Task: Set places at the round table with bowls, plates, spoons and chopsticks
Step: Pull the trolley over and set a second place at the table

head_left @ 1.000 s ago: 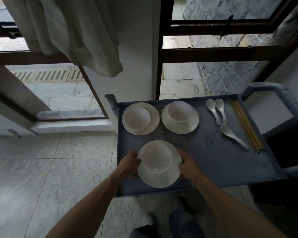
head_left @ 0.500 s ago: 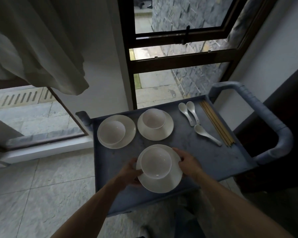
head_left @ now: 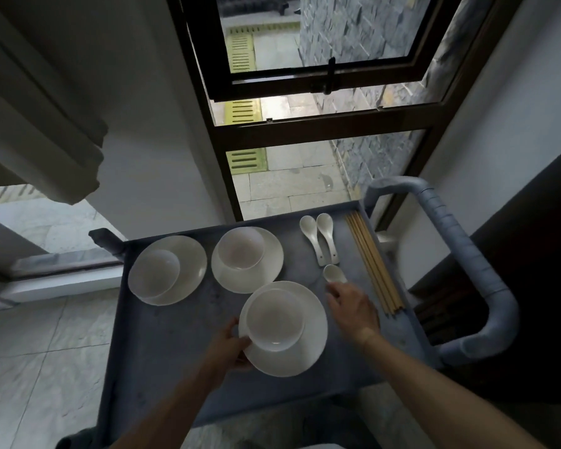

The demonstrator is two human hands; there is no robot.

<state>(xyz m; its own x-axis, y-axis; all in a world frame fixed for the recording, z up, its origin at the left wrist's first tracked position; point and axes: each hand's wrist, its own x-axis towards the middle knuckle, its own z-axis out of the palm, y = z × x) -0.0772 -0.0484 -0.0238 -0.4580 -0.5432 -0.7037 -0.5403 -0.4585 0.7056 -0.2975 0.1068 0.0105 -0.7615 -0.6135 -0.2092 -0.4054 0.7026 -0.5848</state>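
Left hand (head_left: pixel 230 346) grip clamped on the near-left rim of the white plate (head_left: pixel 308 351) carrying a white bowl (head_left: pixel 274 320), on the grey cart tray (head_left: pixel 175 367); right hand (head_left: pixel 353 307) just right of that plate, fingers loosely apart and holding nothing, tips at the handle of a white spoon (head_left: pixel 333 273) whose handle it hides. Beyond the left grip sit two more plates with bowls, one far left (head_left: pixel 188 257), one ahead (head_left: pixel 272 264); two more spoons (head_left: pixel 319 236) beyond the right grip, wooden chopsticks (head_left: pixel 374 264) lying along the tray edge to its right
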